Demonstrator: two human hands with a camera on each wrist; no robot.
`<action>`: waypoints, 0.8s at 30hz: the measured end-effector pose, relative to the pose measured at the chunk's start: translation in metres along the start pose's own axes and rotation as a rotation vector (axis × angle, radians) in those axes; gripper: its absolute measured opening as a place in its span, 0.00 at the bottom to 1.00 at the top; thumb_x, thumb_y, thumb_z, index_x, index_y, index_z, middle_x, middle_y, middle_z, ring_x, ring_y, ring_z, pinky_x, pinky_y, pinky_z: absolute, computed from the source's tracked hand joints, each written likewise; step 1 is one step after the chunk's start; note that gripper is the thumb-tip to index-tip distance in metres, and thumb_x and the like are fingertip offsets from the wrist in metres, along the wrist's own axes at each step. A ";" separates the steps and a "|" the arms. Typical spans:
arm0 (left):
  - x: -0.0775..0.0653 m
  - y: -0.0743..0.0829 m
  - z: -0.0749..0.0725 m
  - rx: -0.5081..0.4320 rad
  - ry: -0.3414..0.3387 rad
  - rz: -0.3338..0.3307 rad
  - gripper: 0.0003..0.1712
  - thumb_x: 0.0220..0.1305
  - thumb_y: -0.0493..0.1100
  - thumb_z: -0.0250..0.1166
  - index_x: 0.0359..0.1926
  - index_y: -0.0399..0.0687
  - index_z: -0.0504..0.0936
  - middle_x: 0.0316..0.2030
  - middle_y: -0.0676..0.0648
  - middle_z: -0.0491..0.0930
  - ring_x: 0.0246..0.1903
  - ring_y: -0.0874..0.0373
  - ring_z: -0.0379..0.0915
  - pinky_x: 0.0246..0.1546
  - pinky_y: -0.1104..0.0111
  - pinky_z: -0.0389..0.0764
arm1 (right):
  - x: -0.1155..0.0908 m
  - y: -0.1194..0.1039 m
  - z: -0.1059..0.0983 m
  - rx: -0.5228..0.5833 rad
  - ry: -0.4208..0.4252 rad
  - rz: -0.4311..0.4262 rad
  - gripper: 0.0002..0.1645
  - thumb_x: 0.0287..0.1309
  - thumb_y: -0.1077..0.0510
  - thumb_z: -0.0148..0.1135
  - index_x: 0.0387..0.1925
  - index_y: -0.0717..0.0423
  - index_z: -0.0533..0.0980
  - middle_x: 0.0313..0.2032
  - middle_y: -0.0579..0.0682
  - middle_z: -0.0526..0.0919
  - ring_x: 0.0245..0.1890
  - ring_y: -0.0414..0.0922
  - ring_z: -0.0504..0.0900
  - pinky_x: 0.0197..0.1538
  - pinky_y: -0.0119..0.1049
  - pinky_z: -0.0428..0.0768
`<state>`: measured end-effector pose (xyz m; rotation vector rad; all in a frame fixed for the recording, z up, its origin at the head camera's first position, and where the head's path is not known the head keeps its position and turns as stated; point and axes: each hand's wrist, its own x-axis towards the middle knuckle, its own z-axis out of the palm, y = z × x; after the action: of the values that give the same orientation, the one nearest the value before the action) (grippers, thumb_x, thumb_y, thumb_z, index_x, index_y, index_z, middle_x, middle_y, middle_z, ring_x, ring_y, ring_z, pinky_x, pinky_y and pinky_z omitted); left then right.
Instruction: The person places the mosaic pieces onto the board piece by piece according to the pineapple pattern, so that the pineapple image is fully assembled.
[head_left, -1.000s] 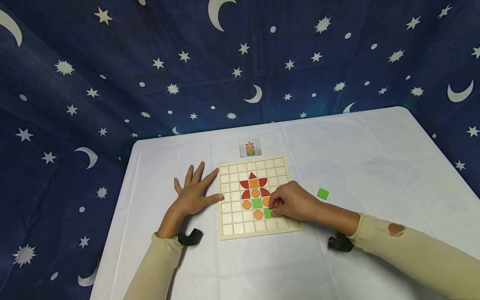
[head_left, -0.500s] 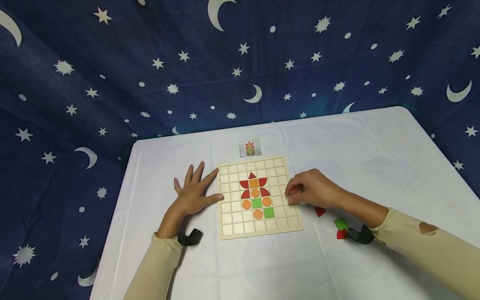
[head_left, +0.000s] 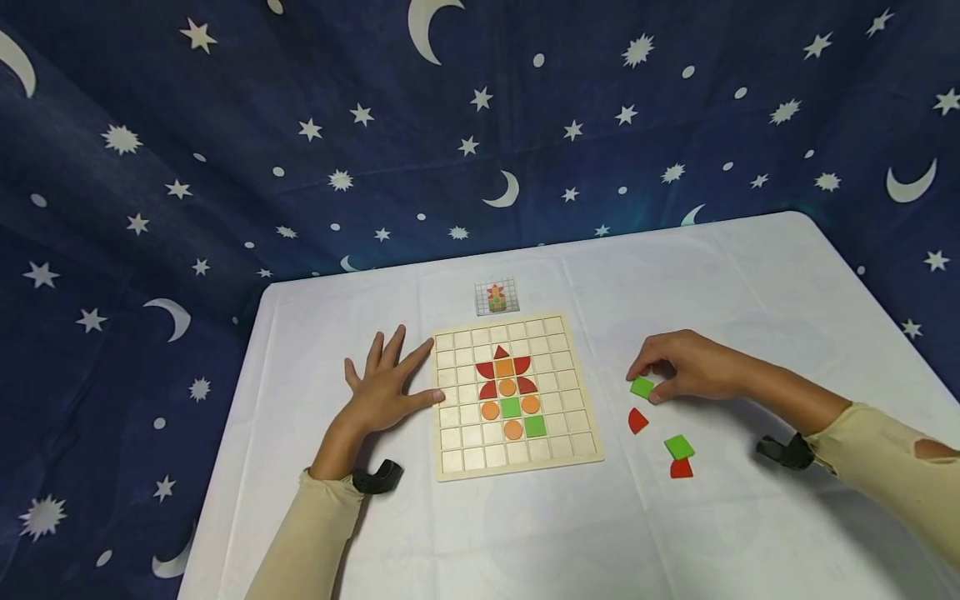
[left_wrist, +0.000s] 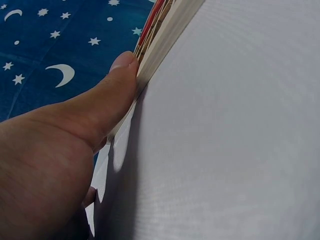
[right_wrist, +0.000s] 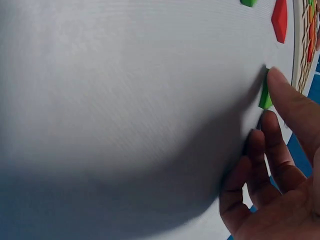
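A wooden grid board (head_left: 573,433) lies on the table, with red, orange and green flat pieces set in its middle squares. My left hand (head_left: 382,398) rests at the board's left side, fingers spread, with the thumb on its edge; in the left wrist view the thumb (left_wrist: 112,92) touches the wooden rim. Right of the board, my right hand (head_left: 693,365) pinches a green square tile (head_left: 642,387) at the tabletop between thumb and fingers. The right wrist view has the same green tile (right_wrist: 265,95) beside the thumb; the index fingertip is partly hidden.
Nearer me on the right lie a red quarter-circle piece (head_left: 637,421), another green square tile (head_left: 679,447) and a second red piece (head_left: 681,468) touching it. Behind the board lies a small pattern card (head_left: 497,296). A dark blue star-print cloth (head_left: 420,150) hangs beyond the table.
My right hand has left the green tile set on the board, moved right and taken hold of another green tile. The left hand has stayed at the board's edge.
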<state>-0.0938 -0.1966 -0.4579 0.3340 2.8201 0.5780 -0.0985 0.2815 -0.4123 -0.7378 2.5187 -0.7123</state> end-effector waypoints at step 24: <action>0.000 -0.001 0.000 0.001 -0.005 0.001 0.53 0.57 0.74 0.67 0.80 0.71 0.57 0.83 0.45 0.35 0.80 0.35 0.21 0.63 0.23 0.21 | 0.045 -0.054 0.028 0.353 -0.011 -0.012 0.07 0.56 0.60 0.75 0.33 0.48 0.82 0.24 0.44 0.78 0.28 0.41 0.76 0.33 0.29 0.75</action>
<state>-0.0940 -0.1975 -0.4584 0.3364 2.8151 0.5757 -0.0984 0.2063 -0.4145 -0.6268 2.2902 -1.1150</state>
